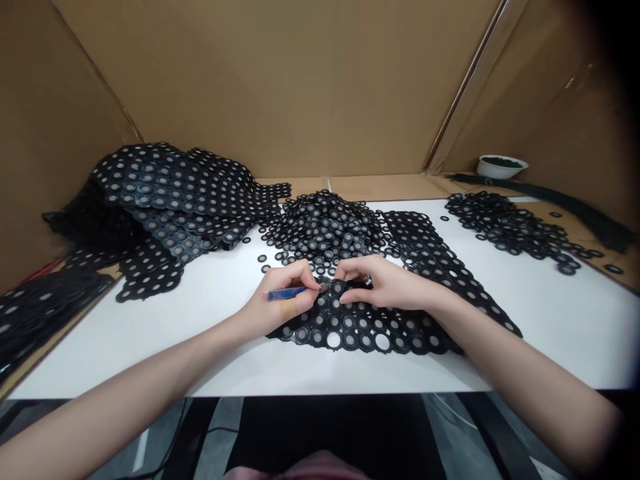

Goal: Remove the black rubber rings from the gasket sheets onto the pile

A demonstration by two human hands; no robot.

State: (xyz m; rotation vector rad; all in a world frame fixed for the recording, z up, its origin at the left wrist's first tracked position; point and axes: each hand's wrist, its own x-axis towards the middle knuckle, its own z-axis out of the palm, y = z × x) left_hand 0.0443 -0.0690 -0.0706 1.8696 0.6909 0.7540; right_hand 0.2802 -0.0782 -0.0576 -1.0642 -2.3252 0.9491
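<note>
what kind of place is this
Probably a small factory bench for handwork: heaps of joined black rings on a white table, boxed in by cardboard walls.

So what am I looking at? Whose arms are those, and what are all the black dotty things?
Those are a person's arms, not a robot's. The picture comes from a camera worn on their head, so you see what they see, looking down. Their left hand holds a blue tool, maybe a pen. Their right hand has its fingers on a sheet of black rings. Each ring has a grey middle, though some are just holes. More rings lie in a heap on the white table. Cardboard walls stand behind, and a white bowl sits at the back.
</note>
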